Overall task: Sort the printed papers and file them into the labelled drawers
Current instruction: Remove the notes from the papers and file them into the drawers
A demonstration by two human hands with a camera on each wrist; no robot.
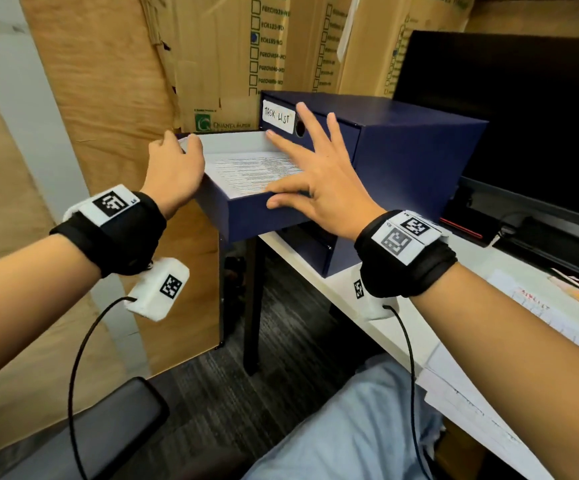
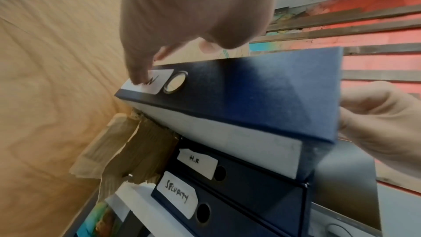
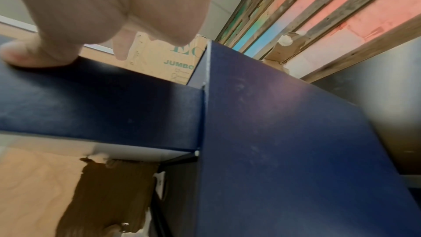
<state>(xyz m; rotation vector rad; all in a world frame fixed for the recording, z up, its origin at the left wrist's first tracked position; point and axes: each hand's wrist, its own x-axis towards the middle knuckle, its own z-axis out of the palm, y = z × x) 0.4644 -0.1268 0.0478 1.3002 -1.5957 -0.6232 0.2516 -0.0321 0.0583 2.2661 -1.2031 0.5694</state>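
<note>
Two hands on one pulled-out drawer (image 1: 246, 206) of a dark blue drawer cabinet (image 1: 416, 147). Left hand (image 1: 173, 168): fingers curled over the drawer's front edge at its left corner, grasping it. Right hand (image 1: 319, 181): fingers spread and straight, thumb along the drawer's near side wall, palm above the contents, gripping nothing. Contents: printed paper (image 1: 253, 171), lying flat inside the drawer. Drawer above: closed, label "TASK LIST" (image 1: 278, 116). Drawers below, seen from the left wrist: labels "H.R" (image 2: 197, 163) and "SECURITY" (image 2: 176, 194), both closed; the open drawer's own label (image 2: 148, 82) is partly covered and unreadable. Cabinet stands at the left end of a white desk (image 1: 402, 327), beside a dark monitor (image 1: 509, 119); further sheets (image 1: 488, 410) lie along the desk's near edge. Step judged: a sheet filed, drawer due to close. Next move calls for an even push with both hands, kept straight so the drawer does not jam
</note>
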